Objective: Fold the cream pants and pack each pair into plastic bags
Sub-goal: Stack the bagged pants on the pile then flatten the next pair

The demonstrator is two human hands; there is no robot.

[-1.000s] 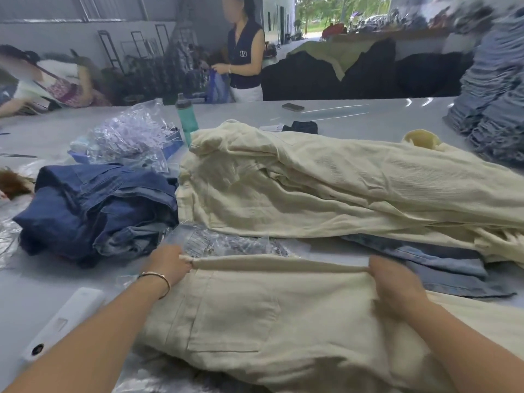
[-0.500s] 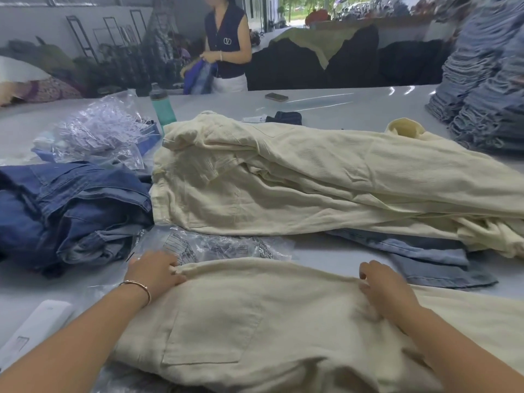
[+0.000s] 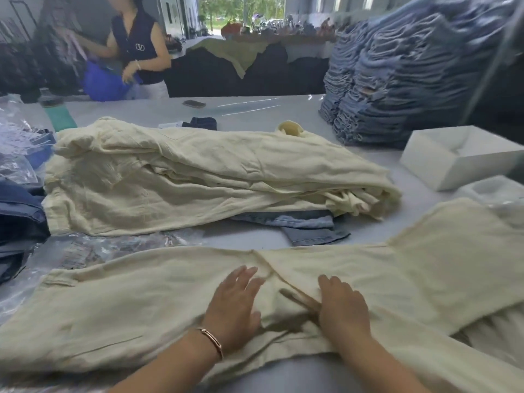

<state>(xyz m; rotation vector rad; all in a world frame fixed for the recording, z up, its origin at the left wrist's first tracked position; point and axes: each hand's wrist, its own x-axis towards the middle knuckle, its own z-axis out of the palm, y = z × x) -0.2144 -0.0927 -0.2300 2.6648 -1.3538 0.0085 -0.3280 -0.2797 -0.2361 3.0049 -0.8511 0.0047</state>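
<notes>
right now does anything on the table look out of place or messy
One thing: blue denim sticks out from under the cream pile, mixed in with the wrong stock. The pants under the left hand and right hand are creased at the crotch, not yet flat.

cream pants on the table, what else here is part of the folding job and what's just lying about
Job: cream pants under left hand and right hand; cream pile; plastic bags.

Lying about: jeans stack; phone; green bottle; white box.
</notes>
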